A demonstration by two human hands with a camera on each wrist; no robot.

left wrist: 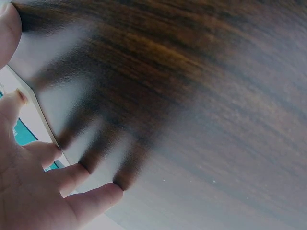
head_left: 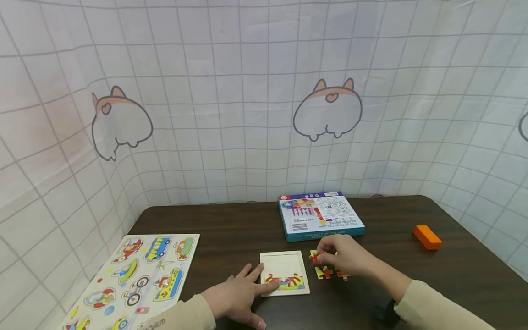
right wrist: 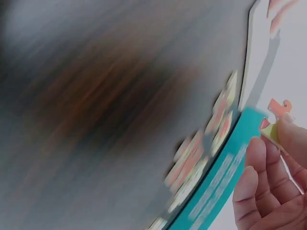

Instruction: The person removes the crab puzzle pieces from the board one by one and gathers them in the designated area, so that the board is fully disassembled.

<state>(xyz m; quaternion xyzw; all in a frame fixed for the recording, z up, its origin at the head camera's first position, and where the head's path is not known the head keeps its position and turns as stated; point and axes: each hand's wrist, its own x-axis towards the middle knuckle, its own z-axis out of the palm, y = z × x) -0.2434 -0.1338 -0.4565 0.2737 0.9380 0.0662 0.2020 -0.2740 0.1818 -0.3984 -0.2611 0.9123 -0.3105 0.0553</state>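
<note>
A small white puzzle tray (head_left: 284, 268) lies on the dark wooden table (head_left: 231, 229), with a few coloured pieces set along its lower edge. My left hand (head_left: 241, 293) lies flat, fingers spread, with fingertips (left wrist: 115, 188) on the tray's left side. To the tray's right, my right hand (head_left: 338, 256) pinches an orange-red puzzle piece (right wrist: 277, 109) just above several loose pieces (head_left: 326, 272). In the right wrist view the table is blurred.
A teal game box (head_left: 319, 215) lies behind the tray. An orange block (head_left: 427, 237) sits at the right. A large vehicle peg puzzle board (head_left: 140, 279) fills the front left corner. A patterned white cloth wall (head_left: 264, 101) rings the table.
</note>
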